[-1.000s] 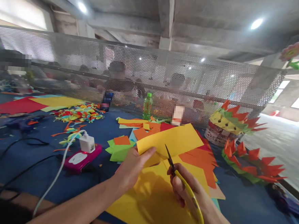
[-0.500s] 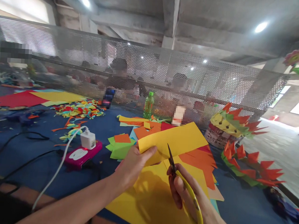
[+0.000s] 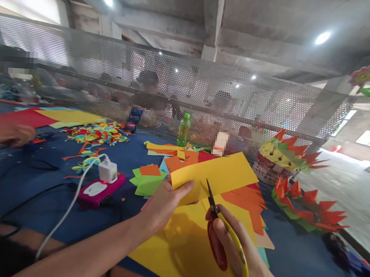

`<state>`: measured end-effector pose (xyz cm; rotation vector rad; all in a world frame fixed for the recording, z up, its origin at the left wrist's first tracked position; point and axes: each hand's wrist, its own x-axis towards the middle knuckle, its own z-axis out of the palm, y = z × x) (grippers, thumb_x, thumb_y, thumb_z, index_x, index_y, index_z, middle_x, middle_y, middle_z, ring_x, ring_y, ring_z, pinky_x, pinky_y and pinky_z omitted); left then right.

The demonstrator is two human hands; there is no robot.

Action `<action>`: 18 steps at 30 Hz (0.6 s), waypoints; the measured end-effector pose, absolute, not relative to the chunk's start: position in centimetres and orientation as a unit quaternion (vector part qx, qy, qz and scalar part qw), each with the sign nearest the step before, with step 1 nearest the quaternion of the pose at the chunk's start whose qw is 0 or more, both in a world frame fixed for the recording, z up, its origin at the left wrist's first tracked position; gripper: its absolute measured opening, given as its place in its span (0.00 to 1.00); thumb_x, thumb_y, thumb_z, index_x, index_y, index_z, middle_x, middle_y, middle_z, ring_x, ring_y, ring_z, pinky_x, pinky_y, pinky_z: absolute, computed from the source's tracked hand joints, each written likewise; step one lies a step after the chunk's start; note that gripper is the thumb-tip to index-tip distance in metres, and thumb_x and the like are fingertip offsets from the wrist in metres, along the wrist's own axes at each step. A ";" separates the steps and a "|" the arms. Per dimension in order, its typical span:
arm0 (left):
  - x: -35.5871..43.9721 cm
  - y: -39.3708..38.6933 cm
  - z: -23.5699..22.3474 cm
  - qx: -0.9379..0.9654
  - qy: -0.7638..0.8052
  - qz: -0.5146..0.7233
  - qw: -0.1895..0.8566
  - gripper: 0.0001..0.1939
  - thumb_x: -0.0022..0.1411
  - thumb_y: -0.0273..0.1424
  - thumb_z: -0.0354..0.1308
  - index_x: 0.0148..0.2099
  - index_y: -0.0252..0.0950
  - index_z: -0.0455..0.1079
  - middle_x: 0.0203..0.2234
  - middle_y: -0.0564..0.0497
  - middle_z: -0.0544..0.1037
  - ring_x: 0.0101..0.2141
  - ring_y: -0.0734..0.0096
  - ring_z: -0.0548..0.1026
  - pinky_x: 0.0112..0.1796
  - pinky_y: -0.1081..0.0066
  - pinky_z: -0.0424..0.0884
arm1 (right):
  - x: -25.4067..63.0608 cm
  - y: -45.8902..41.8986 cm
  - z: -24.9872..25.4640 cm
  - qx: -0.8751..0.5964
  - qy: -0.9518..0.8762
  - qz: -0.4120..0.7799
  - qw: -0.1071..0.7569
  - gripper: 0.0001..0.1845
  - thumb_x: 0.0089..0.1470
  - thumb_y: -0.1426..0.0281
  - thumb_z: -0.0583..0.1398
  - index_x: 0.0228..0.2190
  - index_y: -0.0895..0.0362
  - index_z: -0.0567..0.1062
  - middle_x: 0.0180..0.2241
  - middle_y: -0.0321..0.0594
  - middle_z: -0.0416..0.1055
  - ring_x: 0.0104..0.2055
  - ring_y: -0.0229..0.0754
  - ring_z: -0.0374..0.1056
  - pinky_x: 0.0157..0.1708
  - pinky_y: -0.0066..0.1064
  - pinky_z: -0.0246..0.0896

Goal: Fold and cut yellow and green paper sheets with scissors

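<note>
My left hand is closed on the left end of a yellow paper strip, thumb on top, holding it raised above the table. Scissors with one yellow and one red handle loop sit in my right hand, fingers through the handles. Their dark blades point up and left, close together, in front of the strip's middle; whether they touch the paper I cannot tell. Beneath both hands lies a large yellow sheet. Orange paper and green pieces lie around the strip.
A magenta power strip with a white charger and cables lies left. Behind stand a green bottle and a perforated metal screen. Paper crowns are at right. Another person's hand is at far left, near paper scraps.
The scissors' red handle loop has swung into view below my right hand. Another person's hand has come in at the far left. My left hand and the strip stay put.
</note>
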<state>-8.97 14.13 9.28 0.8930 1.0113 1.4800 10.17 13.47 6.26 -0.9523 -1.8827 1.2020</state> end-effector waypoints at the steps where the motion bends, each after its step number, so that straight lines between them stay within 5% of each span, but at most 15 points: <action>1: -9.0 14.1 9.3 0.378 0.424 0.622 0.539 0.22 0.51 0.41 0.71 0.46 0.37 0.79 0.45 0.45 0.83 0.45 0.50 0.81 0.38 0.65 0.79 | 10.2 13.5 6.3 -0.372 -0.729 0.463 0.342 0.29 0.62 0.42 0.50 0.39 0.56 0.69 0.11 0.24 0.57 0.14 0.34 0.55 0.21 0.27 0.56; 8: -9.1 14.2 9.2 0.376 0.415 0.623 0.545 0.23 0.52 0.40 0.71 0.49 0.37 0.78 0.46 0.46 0.83 0.47 0.49 0.80 0.38 0.66 0.79 | 9.8 13.4 7.2 -0.402 -0.716 0.475 0.316 0.26 0.62 0.43 0.51 0.35 0.54 0.65 0.11 0.23 0.56 0.11 0.31 0.50 0.13 0.22 0.44; 18: -8.9 14.1 9.4 0.367 0.415 0.622 0.554 0.26 0.49 0.41 0.72 0.49 0.35 0.78 0.46 0.44 0.83 0.46 0.49 0.80 0.37 0.66 0.78 | 9.5 13.3 7.3 -0.416 -0.721 0.446 0.329 0.24 0.62 0.45 0.53 0.33 0.54 0.66 0.09 0.24 0.58 0.10 0.30 0.49 0.13 0.21 0.41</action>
